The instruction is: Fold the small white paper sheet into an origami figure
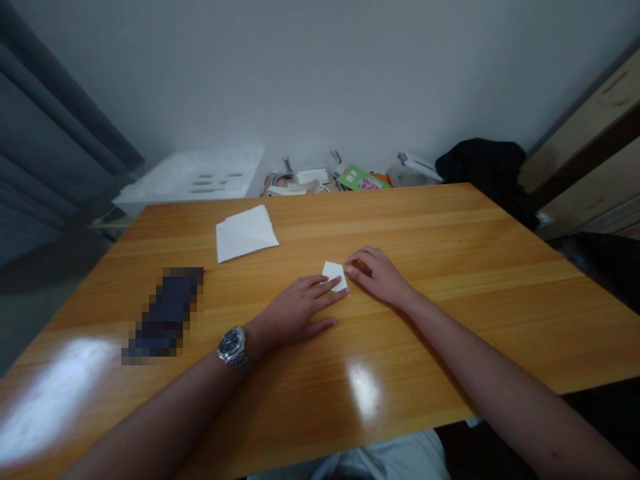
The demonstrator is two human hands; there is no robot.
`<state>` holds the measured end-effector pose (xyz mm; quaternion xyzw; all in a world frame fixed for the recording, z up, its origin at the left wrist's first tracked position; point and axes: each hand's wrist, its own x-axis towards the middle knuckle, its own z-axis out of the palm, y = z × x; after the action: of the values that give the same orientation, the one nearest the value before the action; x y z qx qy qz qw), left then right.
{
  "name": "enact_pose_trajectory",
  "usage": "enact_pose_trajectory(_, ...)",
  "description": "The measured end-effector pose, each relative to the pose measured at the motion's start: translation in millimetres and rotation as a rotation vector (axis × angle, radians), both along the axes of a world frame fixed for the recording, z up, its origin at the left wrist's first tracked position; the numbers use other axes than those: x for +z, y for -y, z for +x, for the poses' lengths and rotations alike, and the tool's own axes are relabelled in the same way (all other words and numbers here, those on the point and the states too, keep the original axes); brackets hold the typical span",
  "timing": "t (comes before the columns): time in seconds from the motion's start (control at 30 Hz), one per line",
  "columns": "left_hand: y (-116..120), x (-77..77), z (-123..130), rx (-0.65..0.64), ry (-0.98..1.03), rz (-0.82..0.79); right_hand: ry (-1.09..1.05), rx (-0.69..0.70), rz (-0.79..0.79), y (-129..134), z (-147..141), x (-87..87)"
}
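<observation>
A small folded piece of white paper (336, 272) lies flat near the middle of the wooden table (430, 227). My left hand (303, 308), a metal watch (233, 347) on its wrist, rests with fingers stretched out over the paper's left and lower part, covering some of it. At the paper's right edge is my right hand (377, 275), its thumb and forefinger curved toward each other with a gap showing between them. Whether its fingertips touch the paper I cannot tell.
White paper sheets (246, 233) lie at the back left of the table. A dark, pixelated flat object (165, 313) is on the left. Beyond the far edge stand a white tray (200, 173), a green booklet (360, 179) and a black cloth-like heap (483, 167).
</observation>
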<state>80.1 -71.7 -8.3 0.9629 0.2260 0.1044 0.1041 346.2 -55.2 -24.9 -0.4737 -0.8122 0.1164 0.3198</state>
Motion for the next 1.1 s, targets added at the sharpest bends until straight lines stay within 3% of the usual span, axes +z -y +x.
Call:
enact_pose_trajectory(0.17,3,1.0,1,0.048,0.000,-0.021,0.048,0.133,-0.001,1,-1,-1.4)
enact_pose_trajectory(0.47,-15,-3.5,-4,0.187,0.144,0.043,0.091,0.198,-0.002,-1,-3,-3.2)
enact_pose_trajectory(1.1,-23,-8.3,-4,0.204,0.240,0.095,0.094,0.321,0.001,-1,-4,-4.4)
